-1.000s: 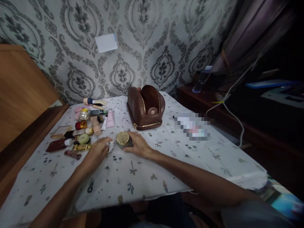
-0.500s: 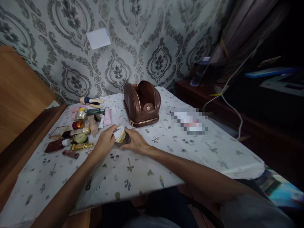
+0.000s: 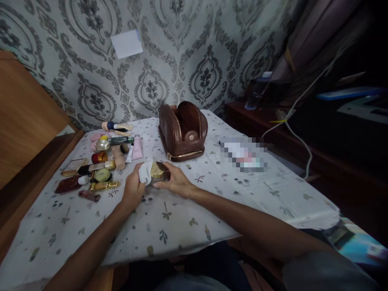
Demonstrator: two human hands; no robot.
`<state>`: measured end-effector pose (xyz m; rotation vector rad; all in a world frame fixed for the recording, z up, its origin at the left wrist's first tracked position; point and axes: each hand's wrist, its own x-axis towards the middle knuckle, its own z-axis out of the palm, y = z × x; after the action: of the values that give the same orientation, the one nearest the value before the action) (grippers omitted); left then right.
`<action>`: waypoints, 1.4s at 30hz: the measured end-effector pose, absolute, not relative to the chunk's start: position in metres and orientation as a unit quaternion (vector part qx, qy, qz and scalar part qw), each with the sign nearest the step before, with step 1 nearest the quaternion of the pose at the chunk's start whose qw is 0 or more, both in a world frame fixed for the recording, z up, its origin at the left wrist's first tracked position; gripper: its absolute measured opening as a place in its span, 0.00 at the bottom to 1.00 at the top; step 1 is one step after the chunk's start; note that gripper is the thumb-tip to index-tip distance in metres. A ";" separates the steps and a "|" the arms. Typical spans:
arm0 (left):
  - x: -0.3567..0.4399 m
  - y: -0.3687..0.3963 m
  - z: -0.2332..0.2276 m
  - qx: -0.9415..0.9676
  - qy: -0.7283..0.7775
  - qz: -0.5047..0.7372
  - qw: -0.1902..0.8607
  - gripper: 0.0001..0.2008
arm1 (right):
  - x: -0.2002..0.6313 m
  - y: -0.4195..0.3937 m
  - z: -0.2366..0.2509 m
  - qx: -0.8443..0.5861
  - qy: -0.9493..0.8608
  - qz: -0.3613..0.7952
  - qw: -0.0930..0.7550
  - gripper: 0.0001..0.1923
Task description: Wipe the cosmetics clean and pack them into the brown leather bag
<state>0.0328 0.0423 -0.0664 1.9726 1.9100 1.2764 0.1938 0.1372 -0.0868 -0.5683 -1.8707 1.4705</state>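
My right hand [image 3: 174,184] grips a round dark jar with a gold lid [image 3: 159,170], lifted slightly off the patterned tablecloth [image 3: 169,218] and tilted. My left hand [image 3: 133,189] holds a small white pad [image 3: 145,172] pressed against the jar's left side. Behind the jar stands an open brown leather pouch [image 3: 183,131] with a gold zip. Left of my hands lies a cluster of cosmetics [image 3: 101,161]: tubes, brushes, compacts and small jars.
A wooden headboard [image 3: 27,121] rises at the left. A dark shelf [image 3: 273,121] with a plastic bottle [image 3: 256,95] and a white cable [image 3: 295,133] runs along the right. A blurred flat item [image 3: 243,154] lies on the cloth, right of the pouch.
My left hand picked up the white pad and brought it against the jar. My right hand raised and tilted the jar off the cloth.
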 end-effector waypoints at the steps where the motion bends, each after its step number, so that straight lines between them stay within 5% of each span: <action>1: 0.034 0.042 -0.067 0.659 0.624 0.418 0.044 0.18 | 0.193 0.137 -0.087 -0.202 -0.685 0.608 0.347 0.30; 10: 0.039 0.041 -0.067 0.760 0.527 0.380 -0.015 0.27 | 0.194 0.137 -0.084 -0.186 -0.482 0.775 0.365 0.40; 17: 0.037 0.042 -0.062 0.735 0.562 0.375 0.055 0.31 | 0.197 0.129 -0.079 -0.122 -0.438 0.836 0.307 0.24; 23: 0.040 0.041 -0.054 0.650 0.660 0.357 0.124 0.36 | 0.200 0.128 -0.077 -0.122 -0.429 0.839 0.311 0.25; 32: 0.042 0.040 -0.056 0.617 0.679 0.366 0.156 0.33 | 0.198 0.127 -0.077 -0.118 -0.419 0.838 0.327 0.24; 37: 0.039 0.042 -0.069 0.623 0.637 0.411 0.195 0.08 | 0.199 0.127 -0.076 -0.148 -0.425 0.824 0.345 0.25; 42: 0.045 0.047 -0.064 0.532 0.624 0.471 0.325 0.12 | 0.204 0.126 -0.069 -0.137 -0.530 0.746 0.380 0.27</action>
<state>0.0451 0.0466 -0.0641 1.3963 1.6352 1.2363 0.2044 0.1263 -0.0694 -0.3505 -1.3545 1.9042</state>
